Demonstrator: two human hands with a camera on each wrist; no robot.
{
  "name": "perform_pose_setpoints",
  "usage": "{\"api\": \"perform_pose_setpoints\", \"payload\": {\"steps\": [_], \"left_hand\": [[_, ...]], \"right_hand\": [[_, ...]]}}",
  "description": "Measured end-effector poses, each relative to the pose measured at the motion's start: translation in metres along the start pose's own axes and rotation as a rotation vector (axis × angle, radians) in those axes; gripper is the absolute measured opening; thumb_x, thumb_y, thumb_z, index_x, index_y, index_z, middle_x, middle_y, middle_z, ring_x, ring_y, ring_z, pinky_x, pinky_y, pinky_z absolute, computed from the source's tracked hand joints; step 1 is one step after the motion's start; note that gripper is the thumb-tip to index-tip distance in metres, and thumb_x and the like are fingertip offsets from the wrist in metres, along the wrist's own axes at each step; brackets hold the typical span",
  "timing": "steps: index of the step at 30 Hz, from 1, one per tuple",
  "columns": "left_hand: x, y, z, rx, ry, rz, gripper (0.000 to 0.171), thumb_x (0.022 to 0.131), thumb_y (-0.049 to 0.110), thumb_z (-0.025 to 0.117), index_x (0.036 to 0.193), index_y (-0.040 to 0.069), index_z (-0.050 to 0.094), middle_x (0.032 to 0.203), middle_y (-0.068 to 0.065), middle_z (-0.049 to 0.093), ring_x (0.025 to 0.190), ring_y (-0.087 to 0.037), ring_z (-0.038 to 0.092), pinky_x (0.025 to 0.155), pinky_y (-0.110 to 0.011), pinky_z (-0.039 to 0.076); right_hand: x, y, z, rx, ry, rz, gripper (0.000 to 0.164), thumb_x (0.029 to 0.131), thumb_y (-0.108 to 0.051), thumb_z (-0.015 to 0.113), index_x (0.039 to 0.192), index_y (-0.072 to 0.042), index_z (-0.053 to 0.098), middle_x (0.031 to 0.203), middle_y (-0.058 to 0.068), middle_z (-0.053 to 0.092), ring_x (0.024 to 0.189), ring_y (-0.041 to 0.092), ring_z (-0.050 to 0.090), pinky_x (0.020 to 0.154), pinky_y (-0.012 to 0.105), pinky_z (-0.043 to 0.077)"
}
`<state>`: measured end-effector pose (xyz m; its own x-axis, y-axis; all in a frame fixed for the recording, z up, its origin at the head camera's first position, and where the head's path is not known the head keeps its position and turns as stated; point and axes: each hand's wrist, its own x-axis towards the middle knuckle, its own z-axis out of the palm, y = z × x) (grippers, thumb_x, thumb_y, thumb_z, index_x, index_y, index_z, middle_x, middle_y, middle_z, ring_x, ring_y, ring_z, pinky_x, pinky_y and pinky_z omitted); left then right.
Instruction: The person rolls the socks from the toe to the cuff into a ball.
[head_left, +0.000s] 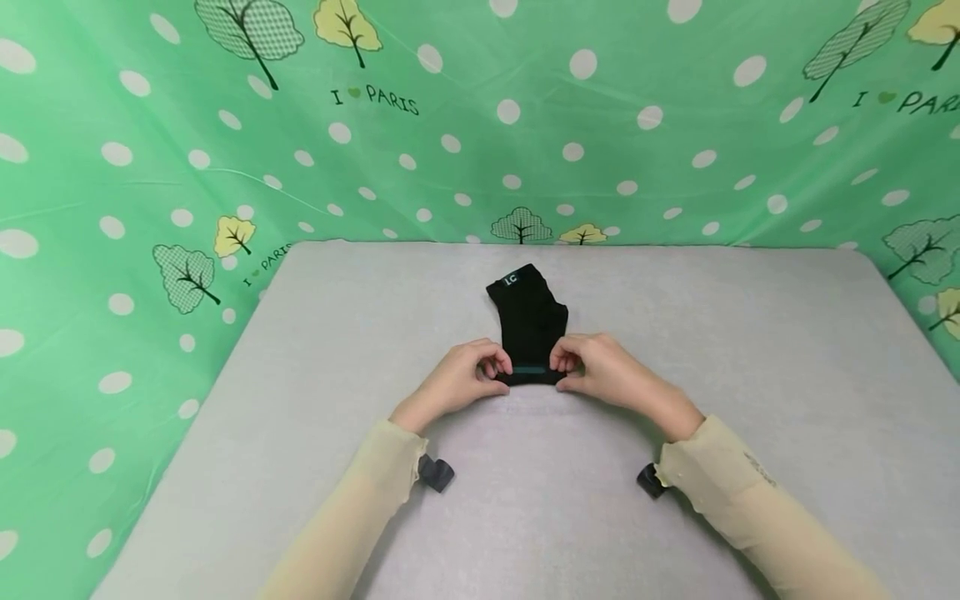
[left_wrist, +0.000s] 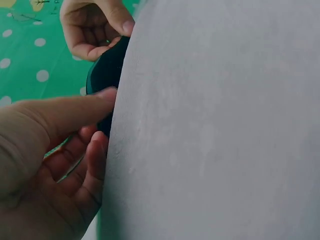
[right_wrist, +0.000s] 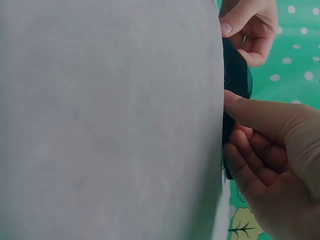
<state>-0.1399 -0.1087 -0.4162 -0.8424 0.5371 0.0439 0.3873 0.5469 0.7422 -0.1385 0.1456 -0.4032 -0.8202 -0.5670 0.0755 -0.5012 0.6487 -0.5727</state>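
Black sock (head_left: 531, 321): long axis approx. fore-aft, lettered end (head_left: 512, 279) far.

I can read "I PARIS", a heart between the words, repeated across the green curtain (head_left: 543, 87), and apparently "LC" on the black sock (head_left: 528, 321).

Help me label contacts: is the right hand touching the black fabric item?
Touching. The head view shows it: the right hand pinches the black fabric item at its near right corner, between thumb and curled fingers.
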Motion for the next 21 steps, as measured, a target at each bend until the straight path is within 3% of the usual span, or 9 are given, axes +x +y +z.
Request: {"api": "perform_pose_setpoints", "payload": {"steps": [6,14,21], "left_hand": [[-0.0013,-0.0019,-0.0011,-0.06,-0.001,-0.017,0.021,0.078,0.007,0.083,0.093,0.008,0.068,0.089,-0.005,0.063,0.078,-0.011,0.058,0.068,-0.018,0.049],[0.0004,-0.0055,0.0003,-0.098,0.009,-0.066,0.018,0.083,0.008,0.079,0.097,0.01,0.068,0.095,-0.004,0.063,0.077,-0.007,0.057,0.069,-0.017,0.048],[0.0004,-0.0033,0.0006,-0.027,0.079,-0.046,0.017,0.088,0.008,0.072,0.103,0.011,0.066,0.1,-0.004,0.064,0.073,-0.008,0.056,0.066,-0.018,0.046]], "right_hand": [[0.0029,0.0004,0.0015,0.01,-0.031,0.028,0.025,0.076,-0.01,0.085,0.091,-0.011,0.065,0.085,0.0,0.061,0.08,0.011,0.055,0.073,0.027,0.049],[0.0009,0.0043,0.0005,0.063,0.035,0.041,0.014,0.08,-0.004,0.079,0.09,-0.007,0.07,0.081,0.002,0.068,0.075,0.01,0.061,0.07,0.028,0.054],[0.0007,0.0081,0.0004,0.221,0.027,0.123,0.011,0.084,-0.005,0.075,0.094,-0.005,0.071,0.082,0.004,0.069,0.074,0.011,0.06,0.068,0.022,0.052]]}}
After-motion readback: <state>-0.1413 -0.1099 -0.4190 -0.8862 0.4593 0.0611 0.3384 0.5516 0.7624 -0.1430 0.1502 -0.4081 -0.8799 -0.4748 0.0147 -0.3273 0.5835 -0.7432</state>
